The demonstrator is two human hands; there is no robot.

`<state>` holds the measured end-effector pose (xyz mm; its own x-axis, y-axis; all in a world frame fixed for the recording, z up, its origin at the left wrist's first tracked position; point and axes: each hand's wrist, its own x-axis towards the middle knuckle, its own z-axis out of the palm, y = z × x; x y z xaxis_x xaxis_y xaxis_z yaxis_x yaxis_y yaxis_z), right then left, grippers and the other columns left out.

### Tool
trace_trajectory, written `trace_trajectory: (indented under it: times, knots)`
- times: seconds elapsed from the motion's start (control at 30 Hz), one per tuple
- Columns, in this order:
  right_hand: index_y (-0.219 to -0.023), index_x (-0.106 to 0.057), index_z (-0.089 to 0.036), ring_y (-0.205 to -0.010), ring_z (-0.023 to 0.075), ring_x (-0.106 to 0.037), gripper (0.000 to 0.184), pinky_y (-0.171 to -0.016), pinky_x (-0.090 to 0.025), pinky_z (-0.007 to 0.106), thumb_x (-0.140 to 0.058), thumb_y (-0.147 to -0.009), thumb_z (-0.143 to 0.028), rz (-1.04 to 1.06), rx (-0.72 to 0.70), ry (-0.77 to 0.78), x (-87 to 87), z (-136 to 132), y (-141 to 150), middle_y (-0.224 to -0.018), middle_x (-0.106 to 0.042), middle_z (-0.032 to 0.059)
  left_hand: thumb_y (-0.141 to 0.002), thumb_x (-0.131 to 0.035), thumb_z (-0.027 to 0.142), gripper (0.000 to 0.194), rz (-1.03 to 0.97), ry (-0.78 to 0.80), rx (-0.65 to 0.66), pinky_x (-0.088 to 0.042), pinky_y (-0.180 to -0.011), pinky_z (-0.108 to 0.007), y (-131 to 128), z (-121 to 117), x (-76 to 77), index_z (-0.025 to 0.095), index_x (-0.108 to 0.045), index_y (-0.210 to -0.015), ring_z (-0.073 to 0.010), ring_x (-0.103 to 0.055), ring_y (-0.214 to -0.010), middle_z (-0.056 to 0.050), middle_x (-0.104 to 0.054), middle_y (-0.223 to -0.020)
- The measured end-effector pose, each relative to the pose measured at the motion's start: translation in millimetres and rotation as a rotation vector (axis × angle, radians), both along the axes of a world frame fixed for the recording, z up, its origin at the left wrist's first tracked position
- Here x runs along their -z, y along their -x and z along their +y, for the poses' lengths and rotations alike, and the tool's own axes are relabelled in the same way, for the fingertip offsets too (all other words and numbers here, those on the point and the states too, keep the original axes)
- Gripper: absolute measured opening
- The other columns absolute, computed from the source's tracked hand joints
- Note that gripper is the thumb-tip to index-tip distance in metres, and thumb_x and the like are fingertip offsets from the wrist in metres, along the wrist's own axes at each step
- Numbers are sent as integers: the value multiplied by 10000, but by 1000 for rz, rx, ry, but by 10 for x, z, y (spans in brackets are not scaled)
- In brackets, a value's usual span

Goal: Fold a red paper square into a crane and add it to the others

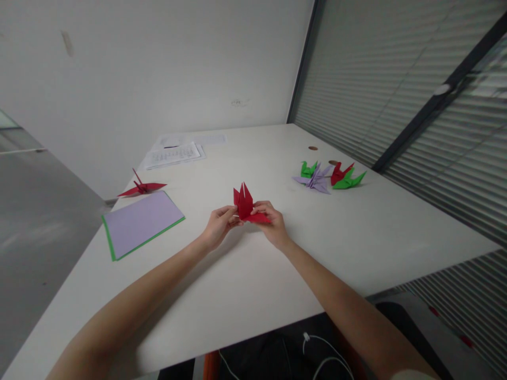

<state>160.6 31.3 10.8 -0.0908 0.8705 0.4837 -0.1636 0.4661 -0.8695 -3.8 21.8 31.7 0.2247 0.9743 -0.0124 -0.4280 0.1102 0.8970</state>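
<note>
A partly folded red origami piece is held between my two hands above the white table. Two narrow points stand upright on it, and one flap lies out to the right. My left hand pinches its left edge with thumb and fingers. On the other side, my right hand grips the right flap, thumb on top. The fingers cover parts of the lower folds.
Purple and green paper sheets lie at left, with a red paper crane just behind. Printed papers rest at the far left. Several folded cranes, including a purple one, are grouped at right near the blinds.
</note>
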Motion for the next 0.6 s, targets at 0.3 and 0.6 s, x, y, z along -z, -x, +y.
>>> trace_trajectory:
  times: [0.3,0.6]
  knots:
    - [-662,-667,-232,-870,187,-572,188,-754,-488,335,-798,-620,-361,-1,1,68,-20,8,-11,-949,-561,38,-689,-738,278,312,28,-64,-94,-508,-692,-294,-12,25,67,146,-641,-954,-122,-626,-641,-31,-686,-749]
    - [-755,-654,-225,-839,183,-573,249,-737,-471,323,-799,-625,-380,-30,-12,3,-32,7,-31,-911,-577,35,-687,-722,282,187,-12,-2,-64,-496,-693,-301,-18,4,27,119,-659,-752,-129,-629,-624,-47,-689,-765]
